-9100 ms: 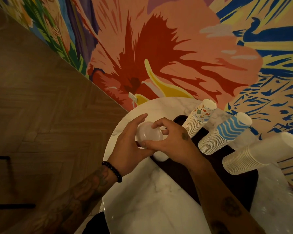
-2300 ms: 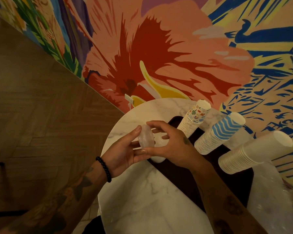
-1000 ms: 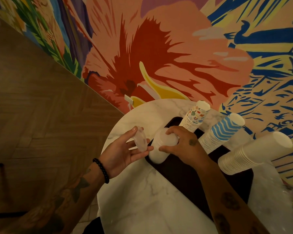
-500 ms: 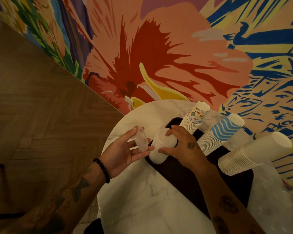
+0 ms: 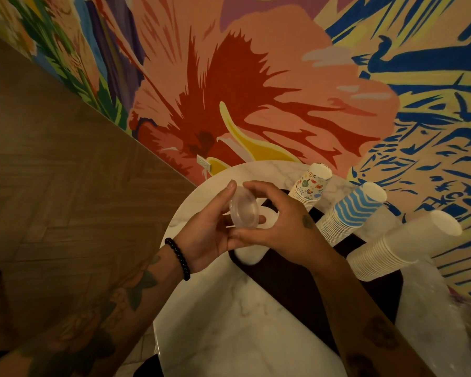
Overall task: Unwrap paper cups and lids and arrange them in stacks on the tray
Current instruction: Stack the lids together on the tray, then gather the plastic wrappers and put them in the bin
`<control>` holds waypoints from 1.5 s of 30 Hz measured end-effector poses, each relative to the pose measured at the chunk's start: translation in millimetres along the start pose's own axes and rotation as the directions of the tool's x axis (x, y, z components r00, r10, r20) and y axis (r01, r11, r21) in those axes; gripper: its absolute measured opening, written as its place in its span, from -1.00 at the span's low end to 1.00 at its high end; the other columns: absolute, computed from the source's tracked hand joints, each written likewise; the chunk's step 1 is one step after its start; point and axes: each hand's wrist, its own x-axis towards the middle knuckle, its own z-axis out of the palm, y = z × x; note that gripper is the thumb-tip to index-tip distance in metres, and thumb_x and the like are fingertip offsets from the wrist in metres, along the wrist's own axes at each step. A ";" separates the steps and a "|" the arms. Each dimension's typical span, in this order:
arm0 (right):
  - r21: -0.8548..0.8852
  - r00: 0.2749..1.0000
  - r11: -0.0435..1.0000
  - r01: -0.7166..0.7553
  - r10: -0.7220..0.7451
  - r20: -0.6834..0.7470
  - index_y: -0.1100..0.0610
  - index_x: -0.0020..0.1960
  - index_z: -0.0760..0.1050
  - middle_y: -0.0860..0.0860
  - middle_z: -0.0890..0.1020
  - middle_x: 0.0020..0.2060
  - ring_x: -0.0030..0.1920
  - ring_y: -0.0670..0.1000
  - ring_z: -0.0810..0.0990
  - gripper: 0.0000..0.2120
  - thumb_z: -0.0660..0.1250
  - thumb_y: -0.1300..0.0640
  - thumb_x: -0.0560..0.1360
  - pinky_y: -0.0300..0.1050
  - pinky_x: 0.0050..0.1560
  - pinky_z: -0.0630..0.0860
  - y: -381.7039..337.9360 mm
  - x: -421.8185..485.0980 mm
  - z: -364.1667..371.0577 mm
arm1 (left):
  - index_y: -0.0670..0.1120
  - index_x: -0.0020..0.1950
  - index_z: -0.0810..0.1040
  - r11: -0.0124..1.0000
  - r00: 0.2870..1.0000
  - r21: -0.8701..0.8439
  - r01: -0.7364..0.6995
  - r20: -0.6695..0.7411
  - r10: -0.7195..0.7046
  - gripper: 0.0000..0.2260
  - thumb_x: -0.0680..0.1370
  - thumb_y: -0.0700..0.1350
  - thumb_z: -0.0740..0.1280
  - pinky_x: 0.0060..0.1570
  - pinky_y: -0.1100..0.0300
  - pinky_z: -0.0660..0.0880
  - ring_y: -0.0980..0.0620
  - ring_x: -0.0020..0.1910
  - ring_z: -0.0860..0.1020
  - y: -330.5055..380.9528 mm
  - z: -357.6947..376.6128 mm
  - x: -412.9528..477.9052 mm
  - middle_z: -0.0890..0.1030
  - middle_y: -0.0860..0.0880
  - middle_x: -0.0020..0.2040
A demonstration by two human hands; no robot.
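A small batch of clear plastic lids (image 5: 244, 213) is held on edge between both hands above the table's left side. My left hand (image 5: 207, 235) cradles it from the left, fingers up along its rim. My right hand (image 5: 280, 224) pinches it from the right, thumb below and fingers over the top. Behind my right hand stands a white stack of lids (image 5: 252, 251) on the near left corner of the dark tray (image 5: 297, 284). Three cup stacks stand on the tray: a patterned one (image 5: 309, 186), a blue wavy one (image 5: 348, 213) and a plain white one (image 5: 400, 246).
The tray lies on a round white marble table (image 5: 229, 322) pushed against a colourful mural wall (image 5: 256, 77). Crumpled clear wrapping (image 5: 468, 322) lies at the table's right edge. Wooden floor (image 5: 52, 186) spreads to the left.
My right hand has left the top of the white lid stack and come back to the clear lids in my left hand. Both hands now hold them together, slightly higher.
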 end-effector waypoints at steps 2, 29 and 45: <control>-0.004 1.000 1.000 -0.002 0.002 -0.027 -0.06 0.46 0.37 -0.20 0.51 0.31 0.31 -0.26 0.44 -0.26 0.61 -0.03 0.36 -0.50 0.10 0.41 2.9 1.6 1.1 | -0.02 0.34 0.54 0.999 1.000 0.040 0.008 -0.007 -0.007 -0.46 0.51 0.30 0.24 -0.02 -0.01 0.66 -0.14 0.17 0.64 0.0 -1.0 3.6 0.62 -0.20 0.23; -0.275 0.959 0.919 -0.282 0.260 -0.115 -0.05 0.16 0.42 -0.17 0.40 0.11 0.10 -0.12 0.37 -0.55 0.56 -0.07 0.39 -0.08 0.09 0.47 60.5 -3.6 21.4 | 0.18 0.54 0.28 -0.265 0.981 0.945 0.193 -0.194 0.023 -0.41 0.54 0.09 0.39 0.49 0.03 0.21 -0.11 0.55 0.09 -90.1 -151.7 14.5 0.13 -0.02 0.58; -0.073 0.818 0.860 -0.505 0.450 -0.359 -0.03 0.42 0.40 -0.04 0.43 0.36 0.34 -0.06 0.43 -0.46 0.48 -0.06 0.49 -0.09 0.33 0.42 33.7 -96.1 42.5 | 0.09 0.54 0.29 -0.362 0.991 0.931 0.035 -0.079 -0.106 -0.39 0.53 0.10 0.41 0.50 0.01 0.19 -0.14 0.53 0.18 -82.0 -162.6 4.3 0.20 -0.08 0.57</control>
